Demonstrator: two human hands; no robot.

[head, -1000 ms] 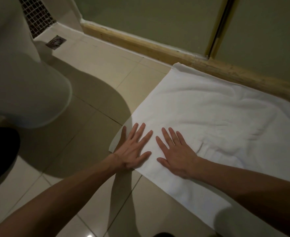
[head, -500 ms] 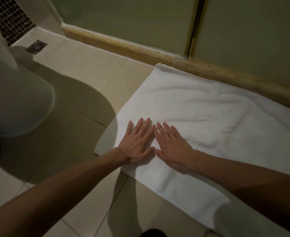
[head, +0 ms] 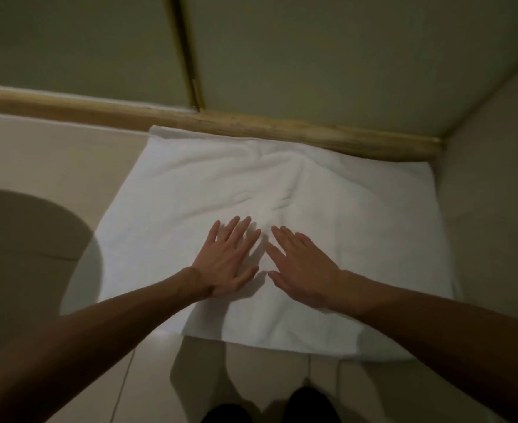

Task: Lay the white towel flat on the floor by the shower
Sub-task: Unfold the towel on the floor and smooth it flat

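Observation:
The white towel (head: 327,190) lies spread on the tiled floor, its far edge against the wooden sill of the shower (head: 282,129). A few soft creases run across its middle. My left hand (head: 227,257) rests palm down on the towel near its centre, fingers apart. My right hand (head: 300,264) lies flat beside it, fingers spread, a small gap between the two. Neither hand grips the cloth.
The glass shower doors (head: 99,41) rise behind the sill, with a dark vertical frame (head: 187,50) between them. A wall (head: 495,193) closes the right side of the towel. A rounded shadow (head: 22,254) covers the beige floor tiles at left. Dark shoes (head: 309,404) show at the bottom.
Both hands have slid from the towel's left corner towards its middle. The view has swung right, so the toilet and drain have left the frame and the towel's right edge shows.

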